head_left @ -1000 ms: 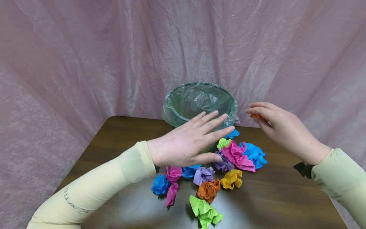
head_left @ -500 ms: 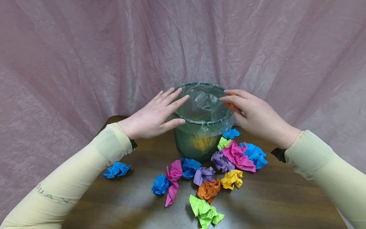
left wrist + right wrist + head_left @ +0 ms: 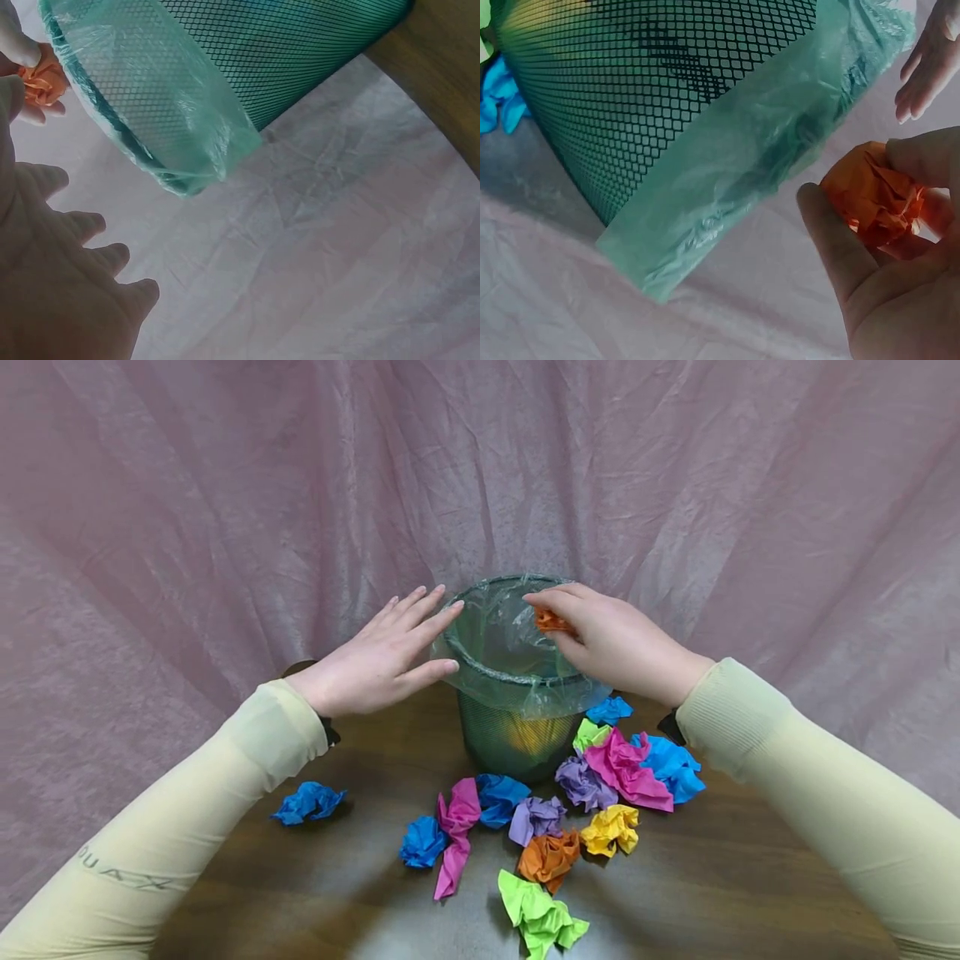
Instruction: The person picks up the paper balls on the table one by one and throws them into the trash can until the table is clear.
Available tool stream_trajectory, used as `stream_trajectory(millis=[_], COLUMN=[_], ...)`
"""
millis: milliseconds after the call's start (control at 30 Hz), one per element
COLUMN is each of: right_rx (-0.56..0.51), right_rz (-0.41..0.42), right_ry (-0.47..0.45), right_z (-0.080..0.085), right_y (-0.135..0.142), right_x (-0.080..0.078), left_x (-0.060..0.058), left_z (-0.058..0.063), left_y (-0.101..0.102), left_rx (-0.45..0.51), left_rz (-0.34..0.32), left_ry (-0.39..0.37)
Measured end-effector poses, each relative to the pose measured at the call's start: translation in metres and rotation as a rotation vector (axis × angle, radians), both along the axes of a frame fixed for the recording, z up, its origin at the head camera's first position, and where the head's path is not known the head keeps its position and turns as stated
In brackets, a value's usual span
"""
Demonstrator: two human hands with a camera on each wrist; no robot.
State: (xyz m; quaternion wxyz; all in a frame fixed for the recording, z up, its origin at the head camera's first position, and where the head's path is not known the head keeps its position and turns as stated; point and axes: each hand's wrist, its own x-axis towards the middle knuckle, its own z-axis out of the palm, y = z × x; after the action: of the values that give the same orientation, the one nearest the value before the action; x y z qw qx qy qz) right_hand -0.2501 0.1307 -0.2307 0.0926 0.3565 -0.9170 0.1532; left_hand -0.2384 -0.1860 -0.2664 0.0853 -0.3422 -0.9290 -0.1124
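A crumpled orange paper ball [image 3: 874,196] is held between the thumb and fingers of my right hand [image 3: 615,635], over the right part of the bin's mouth. The mesh wastebasket [image 3: 495,735] stands upright, lined with a thin green plastic bag [image 3: 555,697] folded over its rim. Something yellow shows through the mesh low inside. On the left side of the rim is my left hand [image 3: 375,656], fingers straight and spread, palm down, holding nothing. In the left wrist view its fingers [image 3: 109,259] reach out below the bag-covered rim.
Several crumpled papers lie before and right of the bin on the brown table [image 3: 360,877]: pink [image 3: 630,768], blue [image 3: 671,768], purple [image 3: 585,782], yellow [image 3: 611,829], orange [image 3: 549,858], lime [image 3: 540,914]. One blue ball [image 3: 309,802] lies apart at left. A pink curtain [image 3: 375,485] hangs behind.
My right hand has moved left with the orange paper ball, from beside the bin to over its mouth. My left hand has drawn back left from in front of the bin to its rim.
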Motion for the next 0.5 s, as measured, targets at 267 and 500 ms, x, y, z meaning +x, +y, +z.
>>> stream_trajectory(millis=[267,500], right_rx=[0.103,0.118], right_rz=[-0.066,-0.068], right_ry=[-0.079,-0.015], right_z=[-0.002,-0.003], right_y=[-0.010,-0.005], right_x=[-0.013,-0.012], left_x=[0.001,0.002], left_z=[-0.004,-0.007], left_y=[-0.002,-0.003], left_rx=[0.000,0.005], left_rz=[0.002,0.007], left_ry=[0.003,-0.006])
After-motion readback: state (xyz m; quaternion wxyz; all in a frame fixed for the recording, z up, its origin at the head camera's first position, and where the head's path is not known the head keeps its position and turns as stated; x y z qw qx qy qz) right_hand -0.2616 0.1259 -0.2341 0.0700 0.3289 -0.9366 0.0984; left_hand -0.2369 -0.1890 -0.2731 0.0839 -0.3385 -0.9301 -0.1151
